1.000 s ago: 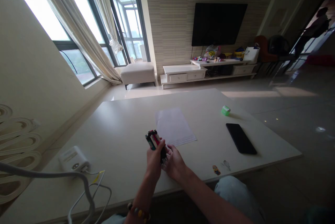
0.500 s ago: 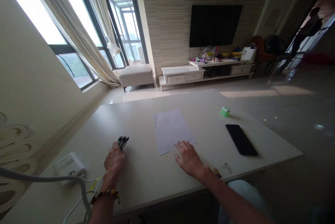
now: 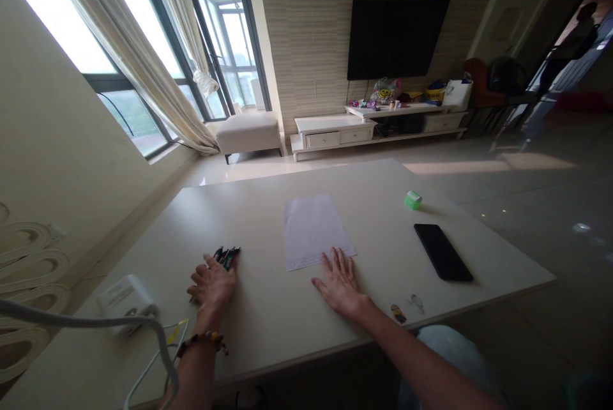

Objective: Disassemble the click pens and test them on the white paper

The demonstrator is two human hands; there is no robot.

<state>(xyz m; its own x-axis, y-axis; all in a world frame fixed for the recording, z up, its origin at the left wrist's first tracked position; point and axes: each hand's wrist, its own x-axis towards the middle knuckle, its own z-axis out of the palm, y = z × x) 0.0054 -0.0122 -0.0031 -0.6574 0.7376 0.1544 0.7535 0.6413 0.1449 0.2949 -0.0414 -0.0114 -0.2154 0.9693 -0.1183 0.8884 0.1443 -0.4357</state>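
My left hand [image 3: 214,287] rests over a small bunch of pens [image 3: 228,257] on the left part of the white table [image 3: 268,327]. Its fingers are spread, and the palm hides much of the bunch. My right hand [image 3: 342,285] lies flat with its fingers apart, the fingertips on the near edge of a white sheet of paper [image 3: 316,228]. Faint lines or writing run along that edge; they are too small to read.
A black phone [image 3: 443,252] and a small green-and-white box [image 3: 412,200] sit at the right. Close to my right forearm are a cartoon sticker [image 3: 398,313] and a small clear loop-shaped item [image 3: 416,303]. A white adapter box [image 3: 125,304] and a grey cable [image 3: 96,324] occupy the left.
My left hand has loosened from around the pens, and its fingers are now spread over them. My right hand has flattened onto the paper's near edge. The paper has turned slightly.
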